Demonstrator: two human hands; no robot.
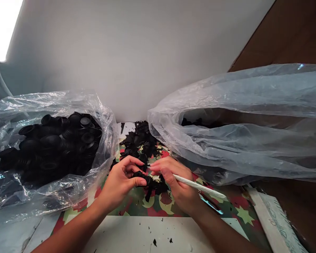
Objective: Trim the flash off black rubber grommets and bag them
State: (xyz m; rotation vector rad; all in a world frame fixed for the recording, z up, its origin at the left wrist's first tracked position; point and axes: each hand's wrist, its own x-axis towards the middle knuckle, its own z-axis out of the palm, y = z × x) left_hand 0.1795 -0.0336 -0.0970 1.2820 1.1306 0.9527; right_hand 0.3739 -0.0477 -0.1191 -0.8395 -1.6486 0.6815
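Between the thumb and fingers of my left hand point(121, 177) is a small black rubber part point(141, 175), mostly covered by the fingers. My right hand point(177, 179) grips a slim white-handled tool point(200, 186) like a pen. The tool's thin tip meets the area by my left fingertips; its exact kind is hard to make out. Black rubber scraps point(158, 186) lie just under both hands. Beyond them a heap of black trimmings and ribbed parts point(140, 140) stretches toward the wall.
At left, a clear plastic bag point(106, 140) holds many black ribbed rubber parts point(58, 140). Another clear bag point(226, 147) gapes at right beside a brown cardboard box point(287, 38). A patterned cover point(244, 212) and a white sheet point(137, 232) with black crumbs lie below. A lamp point(4, 28) shines upper left.
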